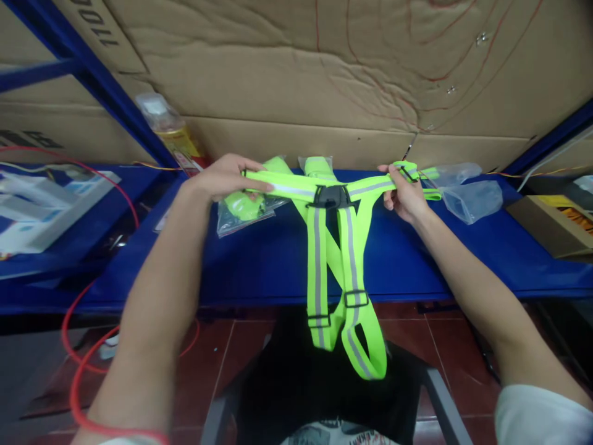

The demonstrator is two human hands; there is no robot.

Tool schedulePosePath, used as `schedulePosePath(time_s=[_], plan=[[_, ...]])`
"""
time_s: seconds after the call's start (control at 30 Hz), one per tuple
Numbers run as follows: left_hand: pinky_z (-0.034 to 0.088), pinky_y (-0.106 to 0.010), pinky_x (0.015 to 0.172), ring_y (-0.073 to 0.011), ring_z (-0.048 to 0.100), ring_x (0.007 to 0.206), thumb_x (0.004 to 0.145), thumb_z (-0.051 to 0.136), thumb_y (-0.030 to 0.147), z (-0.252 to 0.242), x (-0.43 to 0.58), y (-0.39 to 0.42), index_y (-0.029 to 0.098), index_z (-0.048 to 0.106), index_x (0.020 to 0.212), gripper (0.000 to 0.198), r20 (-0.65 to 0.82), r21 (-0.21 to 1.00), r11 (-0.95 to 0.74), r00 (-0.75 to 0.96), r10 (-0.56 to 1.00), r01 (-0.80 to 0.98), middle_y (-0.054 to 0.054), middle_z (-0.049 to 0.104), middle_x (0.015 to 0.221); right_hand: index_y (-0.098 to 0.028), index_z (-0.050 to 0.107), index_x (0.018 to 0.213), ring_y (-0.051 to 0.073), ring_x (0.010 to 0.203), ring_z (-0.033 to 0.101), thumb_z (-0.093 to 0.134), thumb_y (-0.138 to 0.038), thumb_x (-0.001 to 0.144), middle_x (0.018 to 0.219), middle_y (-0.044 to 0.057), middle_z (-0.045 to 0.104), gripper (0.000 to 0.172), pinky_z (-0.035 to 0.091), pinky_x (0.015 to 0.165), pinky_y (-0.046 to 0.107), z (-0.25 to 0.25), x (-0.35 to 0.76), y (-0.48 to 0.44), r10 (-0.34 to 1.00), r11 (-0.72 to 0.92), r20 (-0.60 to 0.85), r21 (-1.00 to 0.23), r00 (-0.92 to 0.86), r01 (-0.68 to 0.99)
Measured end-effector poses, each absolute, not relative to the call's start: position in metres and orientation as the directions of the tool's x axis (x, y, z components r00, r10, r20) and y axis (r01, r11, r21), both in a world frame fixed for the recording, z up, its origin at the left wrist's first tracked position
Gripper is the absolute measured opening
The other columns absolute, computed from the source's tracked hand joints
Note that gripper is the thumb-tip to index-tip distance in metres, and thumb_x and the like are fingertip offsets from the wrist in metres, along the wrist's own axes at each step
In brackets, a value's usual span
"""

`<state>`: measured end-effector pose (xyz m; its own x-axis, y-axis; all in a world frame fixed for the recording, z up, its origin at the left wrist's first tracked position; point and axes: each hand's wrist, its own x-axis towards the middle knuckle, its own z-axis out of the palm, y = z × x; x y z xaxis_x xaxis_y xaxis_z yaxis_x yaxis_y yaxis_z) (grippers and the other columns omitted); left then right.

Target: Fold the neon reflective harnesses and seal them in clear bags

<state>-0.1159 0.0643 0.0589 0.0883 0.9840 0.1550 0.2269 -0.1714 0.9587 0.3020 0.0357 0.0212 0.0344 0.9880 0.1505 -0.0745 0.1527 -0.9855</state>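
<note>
A neon yellow-green reflective harness (317,247) with grey stripes and a black central piece (330,196) is stretched above the blue table; its lower loops hang past the front edge. My left hand (229,177) pinches the belt strap left of the black piece. On the right, my right hand (404,191) grips the other end of the belt beside a black buckle (407,173). Under my left hand lies a clear plastic bag (245,210) with yellow-green material inside. Another bagged yellow-green roll (317,165) sits behind the harness.
The blue table (259,266) backs onto cardboard. A bottle (171,133) stands back left, near white boxes (55,213). Clear plastic containers (472,201) and an open cardboard box (551,225) are at right. A red hose (74,371) loops at lower left.
</note>
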Motion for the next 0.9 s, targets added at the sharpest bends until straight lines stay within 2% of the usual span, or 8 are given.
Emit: schedulePosePath(time_s=[0.17,0.33,0.4,0.5,0.6,0.7,0.8,0.9], plan=[[0.056,-0.022,0.046,-0.0122,0.065,0.048,0.058,0.093,-0.007,0.051,-0.097,0.08,0.014,0.077,0.08,0.034,-0.008,1.0,0.007,-0.185,0.983,-0.006,-0.004,0.073,0.071,-0.023,0.065,0.103,0.016,0.061,0.076,0.091,-0.06,0.081,0.072,0.002,0.078,0.05,0.062,0.05,0.023,0.019,0.305,0.038,0.997,0.024,0.038,-0.981,-0.067,-0.194],[0.059,-0.017,0.052,-0.0107,0.069,0.06,0.072,0.087,-0.003,0.054,-0.089,0.077,0.011,0.074,0.074,0.019,-0.07,0.982,0.044,-0.137,0.988,-0.182,-0.009,0.078,0.081,-0.025,0.066,0.105,0.017,0.078,0.081,0.098,-0.043,0.074,0.086,0.001,0.083,0.048,0.066,0.058,0.022,0.016,0.305,0.037,0.994,0.056,0.071,-0.985,-0.089,-0.162],[0.052,-0.016,0.044,-0.008,0.061,0.052,0.071,0.092,0.002,0.052,-0.089,0.075,0.012,0.073,0.07,0.021,0.004,0.99,-0.03,-0.183,0.983,-0.138,-0.005,0.072,0.069,-0.024,0.068,0.106,0.018,0.075,0.081,0.097,-0.045,0.075,0.082,0.002,0.081,0.047,0.065,0.058,0.022,0.014,0.307,0.039,0.994,0.098,0.102,-0.988,-0.032,-0.116],[0.032,-0.016,0.032,-0.0039,0.044,0.04,0.066,0.098,0.011,0.046,-0.088,0.077,0.014,0.067,0.061,0.032,0.149,0.986,-0.168,-0.351,0.924,-0.022,0.002,0.059,0.054,-0.022,0.07,0.103,0.021,0.069,0.079,0.093,-0.053,0.078,0.075,0.005,0.078,0.046,0.063,0.054,0.026,0.011,0.309,0.044,0.976,0.212,0.213,-0.977,0.046,0.028],[0.026,-0.019,0.032,-0.0033,0.039,0.04,0.065,0.097,0.013,0.041,-0.083,0.084,0.017,0.059,0.058,0.039,0.159,0.975,-0.208,-0.411,0.898,-0.076,0.004,0.055,0.053,-0.022,0.07,0.101,0.024,0.067,0.078,0.089,-0.061,0.079,0.072,0.007,0.075,0.049,0.057,0.048,0.03,0.009,0.306,0.05,0.94,0.319,0.334,-0.933,0.072,0.165],[0.039,-0.02,0.041,-0.0077,0.054,0.051,0.07,0.09,0.012,0.04,-0.075,0.09,0.02,0.057,0.065,0.034,0.149,0.941,-0.257,-0.408,0.901,-0.222,0.003,0.063,0.065,-0.025,0.066,0.101,0.023,0.061,0.074,0.082,-0.068,0.08,0.067,0.003,0.07,0.051,0.052,0.046,0.031,0.01,0.297,0.062,0.922,0.341,0.369,-0.917,0.115,0.205],[0.06,-0.023,0.068,-0.0146,0.072,0.079,0.074,0.081,0.016,0.043,-0.067,0.088,0.022,0.053,0.072,0.028,0.171,0.865,-0.333,-0.405,0.898,-0.375,0.0,0.072,0.079,-0.027,0.062,0.097,0.021,0.057,0.068,0.071,-0.074,0.083,0.062,0.0,0.062,0.05,0.051,0.052,0.033,0.011,0.285,0.076,0.922,0.303,0.346,-0.925,0.173,0.231],[0.065,-0.03,0.093,-0.019,0.076,0.097,0.077,0.075,0.026,0.051,-0.061,0.076,0.022,0.051,0.074,0.025,0.188,0.816,-0.305,-0.273,0.944,-0.492,-0.003,0.076,0.089,-0.027,0.056,0.091,0.025,0.075,0.073,0.061,-0.077,0.084,0.074,0.004,0.068,0.05,0.056,0.061,0.036,0.011,0.276,0.083,0.926,0.267,0.288,-0.957,0.242,0.115]])
